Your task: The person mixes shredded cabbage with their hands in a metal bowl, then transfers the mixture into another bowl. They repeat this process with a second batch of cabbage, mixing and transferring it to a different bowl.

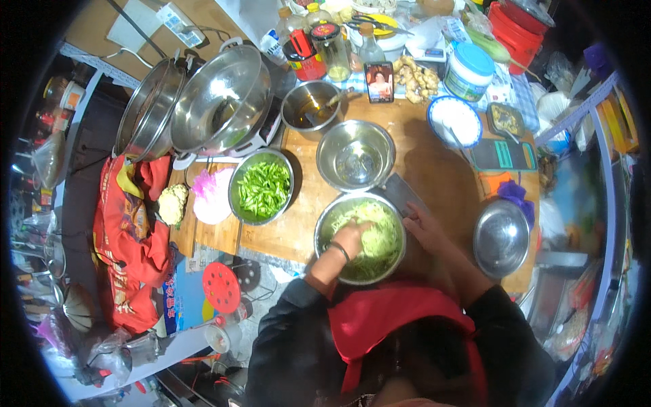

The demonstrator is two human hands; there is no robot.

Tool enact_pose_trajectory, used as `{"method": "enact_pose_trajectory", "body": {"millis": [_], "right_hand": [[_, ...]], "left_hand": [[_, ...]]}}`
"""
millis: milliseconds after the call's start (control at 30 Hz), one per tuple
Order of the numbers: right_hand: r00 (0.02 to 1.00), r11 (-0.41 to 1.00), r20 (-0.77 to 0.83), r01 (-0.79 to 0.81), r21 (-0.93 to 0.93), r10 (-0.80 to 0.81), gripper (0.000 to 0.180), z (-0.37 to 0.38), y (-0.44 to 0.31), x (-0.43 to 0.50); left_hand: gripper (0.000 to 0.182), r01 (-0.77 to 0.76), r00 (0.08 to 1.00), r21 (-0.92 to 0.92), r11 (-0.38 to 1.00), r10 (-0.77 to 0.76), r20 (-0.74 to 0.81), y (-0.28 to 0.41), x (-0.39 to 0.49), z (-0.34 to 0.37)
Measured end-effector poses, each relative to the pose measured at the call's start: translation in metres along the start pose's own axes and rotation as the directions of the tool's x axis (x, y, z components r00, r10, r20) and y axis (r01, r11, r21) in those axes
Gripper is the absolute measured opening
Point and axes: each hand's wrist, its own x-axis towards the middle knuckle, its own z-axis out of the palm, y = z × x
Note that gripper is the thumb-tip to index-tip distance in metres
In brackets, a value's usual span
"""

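My left hand (349, 240) reaches into a steel bowl (323, 229) of pale green shredded vegetable (380, 239). Its fingers are partly sunk in the shreds, so their grip is hidden. Just right of the bowl, my right hand (423, 226) is over the wooden board (305, 224). Its fingers are at the near end of a dark cleaver blade (404, 192); whether they grip it is unclear. Behind the shreds, a second steel bowl (356, 157) has a shiny bare inside. A bowl of sliced green peppers (263, 191) stands to the left.
Farther back are a pot of brown liquid (307, 109), a propped phone (379, 81), ginger (414, 79) and a blue-rimmed bowl of white powder (452, 119). Right are a grater (503, 154) and a steel basin (502, 238). Cauliflower (173, 203) lies left, near a large steel pan (221, 99).
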Motion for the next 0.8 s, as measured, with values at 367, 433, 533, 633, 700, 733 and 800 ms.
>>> {"method": "enact_pose_trajectory", "body": {"millis": [367, 433, 533, 633, 700, 733, 800], "right_hand": [[0.973, 0.989, -0.182, 0.148, 0.022, -0.142, 0.034, 0.029, 0.02, -0.029], [0.958, 0.98, -0.21, 0.2, -0.008, -0.197, 0.033, 0.029, 0.015, -0.029], [0.959, 0.979, -0.208, 0.2, 0.027, -0.19, 0.031, 0.029, 0.011, -0.029], [0.951, 0.966, -0.191, 0.256, 0.032, -0.245, 0.028, 0.026, 0.009, -0.032], [0.996, 0.964, -0.067, 0.081, 0.255, -0.066, 0.027, 0.024, 0.007, -0.033], [1.0, 0.936, 0.009, -0.018, 0.35, 0.016, 0.026, 0.023, 0.007, -0.034], [1.0, 0.927, 0.017, -0.015, 0.374, 0.01, 0.025, 0.023, 0.006, -0.033]], "left_hand": [[0.068, 0.097, 0.994, 0.066, 0.993, -0.1, 0.052, 0.041, -0.038, -0.087], [0.067, 0.01, 0.997, 0.086, 0.996, -0.016, 0.07, 0.048, -0.039, -0.091], [0.069, -0.175, 0.981, 0.007, 0.985, 0.174, 0.087, 0.042, -0.034, -0.088], [0.073, -0.252, 0.954, -0.054, 0.966, 0.257, 0.156, 0.022, -0.017, -0.082], [0.075, -0.241, 0.944, 0.02, 0.97, 0.23, 0.236, 0.009, 0.003, -0.075], [0.077, -0.162, 0.934, -0.008, 0.987, 0.155, 0.323, 0.006, 0.02, -0.07], [0.079, 0.019, 0.932, -0.091, 0.996, 0.015, 0.362, 0.011, 0.049, -0.05]]}}
